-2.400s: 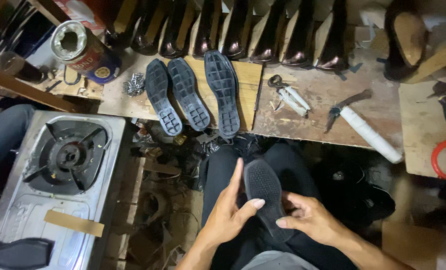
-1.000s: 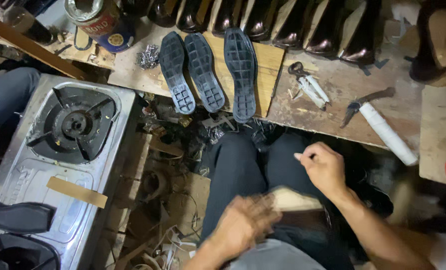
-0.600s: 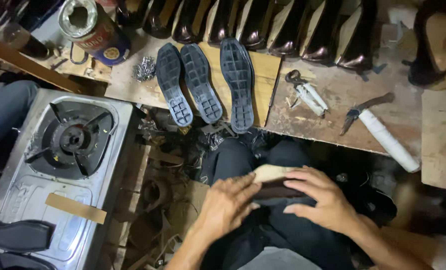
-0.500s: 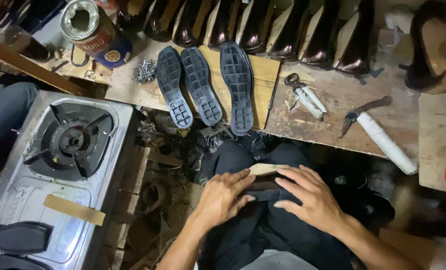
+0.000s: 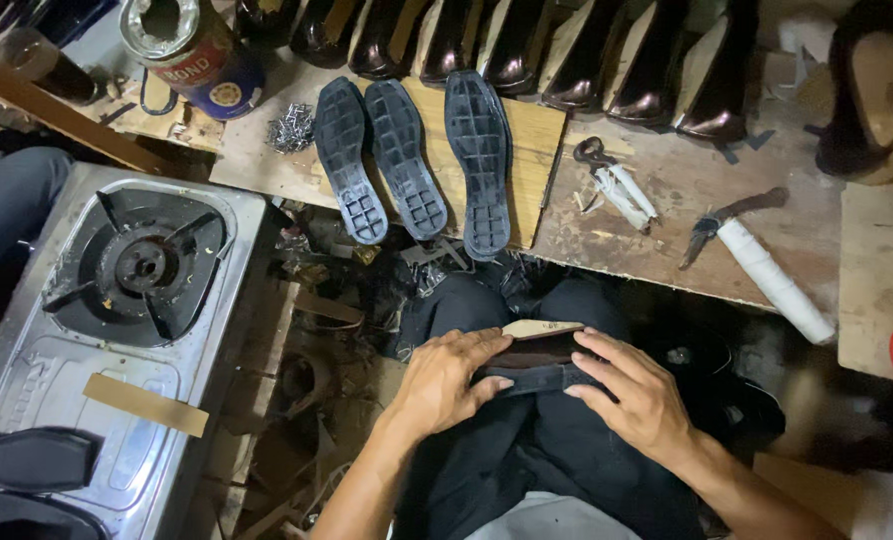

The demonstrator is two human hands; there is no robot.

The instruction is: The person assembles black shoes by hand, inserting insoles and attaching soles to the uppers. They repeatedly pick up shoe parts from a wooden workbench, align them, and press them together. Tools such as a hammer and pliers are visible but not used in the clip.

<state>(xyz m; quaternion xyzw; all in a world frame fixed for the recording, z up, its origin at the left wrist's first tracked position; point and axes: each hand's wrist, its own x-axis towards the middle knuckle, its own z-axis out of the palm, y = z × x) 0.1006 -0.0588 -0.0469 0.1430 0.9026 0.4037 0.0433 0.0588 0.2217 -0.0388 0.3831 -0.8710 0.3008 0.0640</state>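
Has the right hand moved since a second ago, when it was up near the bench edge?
Yes. The right hand has come down, away from the bench, and now presses on the shoe on the lap, opposite the left hand.

Both forearms are bare up to the near edge of the picture, with no sleeves, watch or rings to be seen on the left hand (image 5: 446,385) or the right hand (image 5: 636,395). The legs are clothed in dark, nearly black trousers (image 5: 526,470) with creased, dull cloth. A pale grey strip of shirt (image 5: 551,520) shows at the near edge.
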